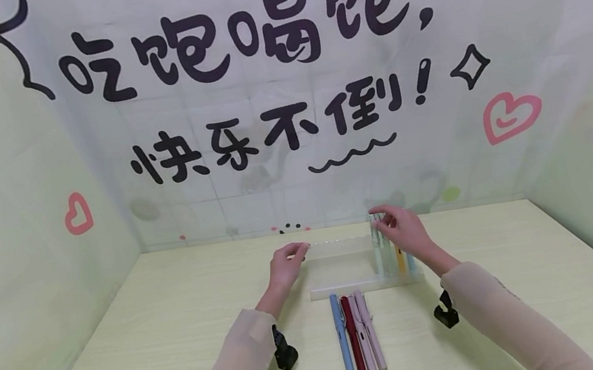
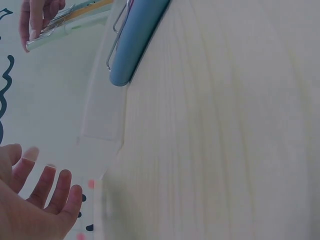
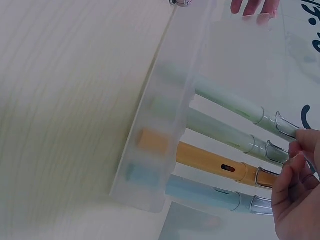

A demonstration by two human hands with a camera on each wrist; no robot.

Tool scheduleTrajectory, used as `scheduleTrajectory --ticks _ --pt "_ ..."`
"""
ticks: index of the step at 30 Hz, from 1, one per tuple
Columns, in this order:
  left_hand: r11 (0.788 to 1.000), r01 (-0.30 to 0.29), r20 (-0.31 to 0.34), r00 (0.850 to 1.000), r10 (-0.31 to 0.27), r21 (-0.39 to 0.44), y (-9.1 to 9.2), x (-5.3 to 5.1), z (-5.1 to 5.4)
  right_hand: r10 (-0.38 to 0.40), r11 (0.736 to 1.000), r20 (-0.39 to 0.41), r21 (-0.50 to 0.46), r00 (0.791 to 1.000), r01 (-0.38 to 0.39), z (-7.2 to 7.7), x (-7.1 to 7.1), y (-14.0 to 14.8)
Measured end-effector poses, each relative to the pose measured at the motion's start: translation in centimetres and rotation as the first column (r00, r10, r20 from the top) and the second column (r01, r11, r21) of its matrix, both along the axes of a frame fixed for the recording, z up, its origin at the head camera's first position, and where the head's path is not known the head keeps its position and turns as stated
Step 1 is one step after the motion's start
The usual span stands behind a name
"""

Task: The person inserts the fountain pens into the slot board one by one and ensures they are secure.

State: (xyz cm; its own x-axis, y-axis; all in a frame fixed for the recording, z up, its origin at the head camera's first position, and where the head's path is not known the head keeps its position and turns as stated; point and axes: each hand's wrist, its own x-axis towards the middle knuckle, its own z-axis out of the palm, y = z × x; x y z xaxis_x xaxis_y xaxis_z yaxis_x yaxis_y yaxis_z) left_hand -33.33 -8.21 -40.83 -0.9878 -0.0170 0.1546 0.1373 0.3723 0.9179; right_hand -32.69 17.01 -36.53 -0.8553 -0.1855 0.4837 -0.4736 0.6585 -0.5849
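Note:
A clear pen rack (image 1: 340, 268) stands on the table. At its upper left corner, my left hand (image 1: 286, 265) pinches the edge between thumb and finger, the other fingers loosely spread. My right hand (image 1: 406, 233) holds the top of a pale green pen (image 3: 230, 101), which stands upright in the rack, its lower end behind the frosted front ledge. Beside that pen stand another pale green pen (image 3: 220, 129), an orange pen (image 3: 205, 159) and a light blue pen (image 3: 202, 191). The right hand partly covers their tops in the head view.
In front of the rack, a blue pen (image 1: 343, 341), a dark red pen (image 1: 354, 340) and two light purple pens (image 1: 365, 342) lie side by side on the pale wooden table (image 1: 152, 340). A printed cloth backdrop (image 1: 277, 208) rises behind the table.

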Motion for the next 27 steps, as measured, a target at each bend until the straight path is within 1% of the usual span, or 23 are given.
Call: scheduleTrajectory --ticks 13,17,23,27 --pt "1.0 0.006 -0.005 1.0 -0.006 -0.001 -0.08 0.0 -0.03 -0.071 0.996 0.029 0.06 0.997 0.069 -0.27 -0.81 -0.08" --pt "1.0 0.004 -0.007 1.0 -0.004 -0.005 -0.07 -0.01 0.0 -0.078 0.994 0.029 0.075 0.997 0.075 -0.21 -0.92 -0.08" --pt "1.0 0.002 0.007 1.0 -0.002 0.0 0.0 -0.02 0.09 -0.069 0.994 0.033 0.082 0.997 0.066 0.04 -0.79 -0.22" --pt "1.0 0.005 0.003 1.0 -0.005 0.0 -0.04 0.05 0.1 -0.066 0.995 0.032 0.079 0.997 0.063 0.09 -0.73 -0.25"
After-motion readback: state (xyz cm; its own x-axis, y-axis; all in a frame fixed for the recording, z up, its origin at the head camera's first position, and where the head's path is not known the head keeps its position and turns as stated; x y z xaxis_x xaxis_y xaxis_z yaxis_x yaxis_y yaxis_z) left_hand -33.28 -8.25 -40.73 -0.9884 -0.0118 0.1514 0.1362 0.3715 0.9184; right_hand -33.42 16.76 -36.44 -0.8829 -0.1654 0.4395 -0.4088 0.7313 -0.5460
